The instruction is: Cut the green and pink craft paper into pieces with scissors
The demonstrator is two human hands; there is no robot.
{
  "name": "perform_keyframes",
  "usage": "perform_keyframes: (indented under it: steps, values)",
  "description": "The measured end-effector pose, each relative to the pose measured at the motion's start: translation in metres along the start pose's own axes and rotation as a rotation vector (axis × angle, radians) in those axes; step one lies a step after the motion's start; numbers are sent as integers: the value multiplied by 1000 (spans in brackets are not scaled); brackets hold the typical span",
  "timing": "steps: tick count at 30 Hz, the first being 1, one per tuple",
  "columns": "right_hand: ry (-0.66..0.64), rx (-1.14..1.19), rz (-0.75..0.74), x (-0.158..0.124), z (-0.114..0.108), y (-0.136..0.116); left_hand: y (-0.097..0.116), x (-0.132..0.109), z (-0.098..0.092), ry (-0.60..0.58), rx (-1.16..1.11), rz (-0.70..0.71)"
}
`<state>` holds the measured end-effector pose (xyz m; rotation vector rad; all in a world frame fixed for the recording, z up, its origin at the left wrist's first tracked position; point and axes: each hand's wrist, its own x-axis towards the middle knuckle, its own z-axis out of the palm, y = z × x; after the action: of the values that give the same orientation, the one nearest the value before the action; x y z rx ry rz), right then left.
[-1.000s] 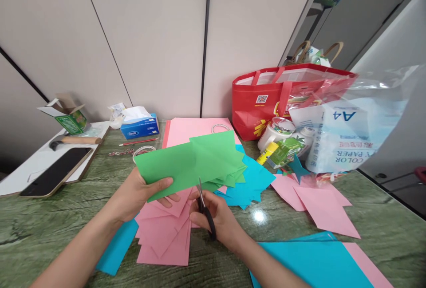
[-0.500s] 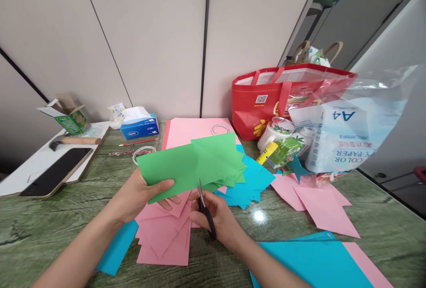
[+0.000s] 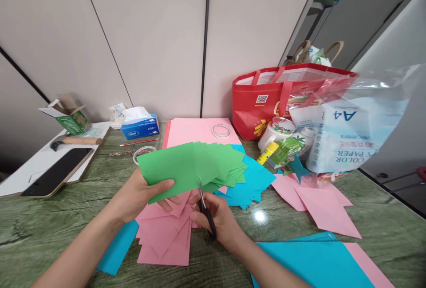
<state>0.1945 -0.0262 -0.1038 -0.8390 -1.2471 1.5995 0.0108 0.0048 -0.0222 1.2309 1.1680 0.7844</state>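
Observation:
A green paper sheet (image 3: pixel 169 168) is pinched by my left hand (image 3: pixel 141 195), thumb on top and fingers beneath its lower left. My right hand (image 3: pixel 222 221) grips black-handled scissors (image 3: pixel 209 222), blades pointing up at the sheet's lower right edge. Just past the blades lies a fan of green paper pieces (image 3: pixel 234 163), partly over blue paper pieces (image 3: pixel 258 181). Pink paper pieces (image 3: pixel 166 239) are stacked loosely below both hands. Whether the held sheet touches the green pieces, I cannot tell.
A pink paper stack (image 3: pixel 196 130) with a wire ring (image 3: pixel 221 131) lies behind. A tissue box (image 3: pixel 140 127), phone (image 3: pixel 58 172) and hammer (image 3: pixel 78 140) are left. Rightward stand a red bag (image 3: pixel 248 115), glue stick (image 3: pixel 268 152), paper packet (image 3: pixel 349 137) and blue sheets (image 3: pixel 309 261).
The raised right part of the green paper has dropped onto the green pieces, uncovering more of the pink stack behind. Both hands have stayed nearly in place.

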Motion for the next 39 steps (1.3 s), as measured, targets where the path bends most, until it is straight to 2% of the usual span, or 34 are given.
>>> perform_keyframes:
  steps: [9,16,26,39]
  values:
    - [-87,165,3,-1,2,-4,-2,2,0,-19,-10,-5]
    - [-47,159,27,-1,2,-3,-2,3,2,9,-31,3]
    - [-7,153,29,-1,2,2,-1,1,1,-40,9,0]
    - [46,90,43,-1,5,0,1,1,2,-36,-5,15]
